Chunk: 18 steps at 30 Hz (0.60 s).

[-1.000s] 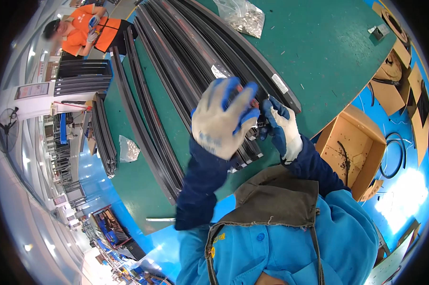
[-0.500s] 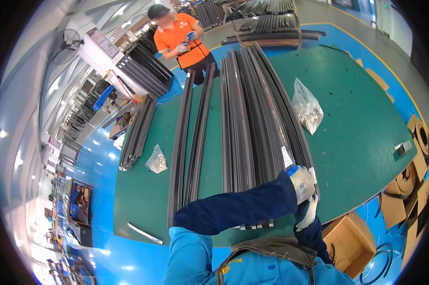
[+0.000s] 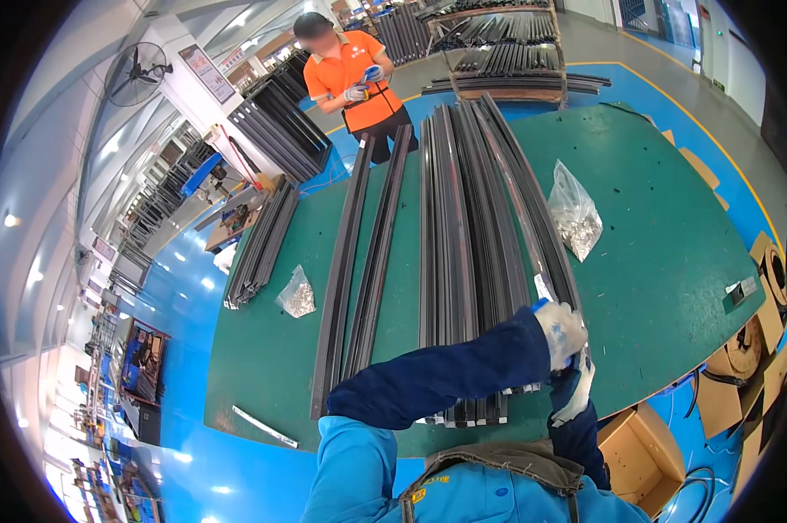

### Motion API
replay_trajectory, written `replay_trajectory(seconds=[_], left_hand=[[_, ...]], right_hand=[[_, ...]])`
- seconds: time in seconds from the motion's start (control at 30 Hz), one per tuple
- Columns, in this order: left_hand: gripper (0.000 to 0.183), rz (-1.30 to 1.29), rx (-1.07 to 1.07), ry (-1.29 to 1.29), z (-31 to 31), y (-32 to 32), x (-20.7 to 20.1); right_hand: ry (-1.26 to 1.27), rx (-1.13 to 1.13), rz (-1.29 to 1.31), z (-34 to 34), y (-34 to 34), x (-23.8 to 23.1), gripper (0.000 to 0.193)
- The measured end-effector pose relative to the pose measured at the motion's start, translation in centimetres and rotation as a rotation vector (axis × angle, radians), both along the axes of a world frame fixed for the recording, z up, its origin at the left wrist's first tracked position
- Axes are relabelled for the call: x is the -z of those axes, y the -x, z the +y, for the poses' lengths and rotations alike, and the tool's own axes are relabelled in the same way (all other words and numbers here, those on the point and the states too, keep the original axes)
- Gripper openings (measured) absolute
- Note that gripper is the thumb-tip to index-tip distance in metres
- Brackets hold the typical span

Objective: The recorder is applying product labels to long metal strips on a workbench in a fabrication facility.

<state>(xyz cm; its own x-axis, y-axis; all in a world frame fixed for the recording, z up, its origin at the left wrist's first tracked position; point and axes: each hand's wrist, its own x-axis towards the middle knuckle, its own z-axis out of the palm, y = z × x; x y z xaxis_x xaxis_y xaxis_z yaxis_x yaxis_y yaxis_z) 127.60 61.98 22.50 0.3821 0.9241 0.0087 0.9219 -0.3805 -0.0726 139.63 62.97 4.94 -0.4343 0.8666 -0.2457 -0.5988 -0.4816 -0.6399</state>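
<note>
One white-and-blue-gloved left hand [image 3: 561, 333], one right hand [image 3: 575, 397] gloved alike, both at four o'clock.
Head view: long, slim, black profiles [image 3: 472, 253] run from one o'clock to five; the navy cloth sleeve [image 3: 441, 368] crossing them might drag one askew. The left hand looks half-curled beside the outermost; what either hand grips, I cannot tell.
</note>
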Motion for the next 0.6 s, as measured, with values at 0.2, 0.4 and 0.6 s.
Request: replay_trajectory(seconds=[0.2,0.4,0.6], left_hand=[[0.012,-0.001,0.001,0.251,2.1,-1.2,2.3],[0.011,0.012,0.016,0.235,1.8,-1.1,0.6],[0.017,-0.717,0.012,-0.246,1.0,3.1,1.3]], right_hand=[[-0.057,-0.038,-0.021,-0.1,0.0,-1.5,0.038],[-0.057,-0.030,-0.154,-1.1,-0.3,-2.7,0.036],[0.063,0.059,-0.164,-0.5,0.3,-7.0,0.030]])
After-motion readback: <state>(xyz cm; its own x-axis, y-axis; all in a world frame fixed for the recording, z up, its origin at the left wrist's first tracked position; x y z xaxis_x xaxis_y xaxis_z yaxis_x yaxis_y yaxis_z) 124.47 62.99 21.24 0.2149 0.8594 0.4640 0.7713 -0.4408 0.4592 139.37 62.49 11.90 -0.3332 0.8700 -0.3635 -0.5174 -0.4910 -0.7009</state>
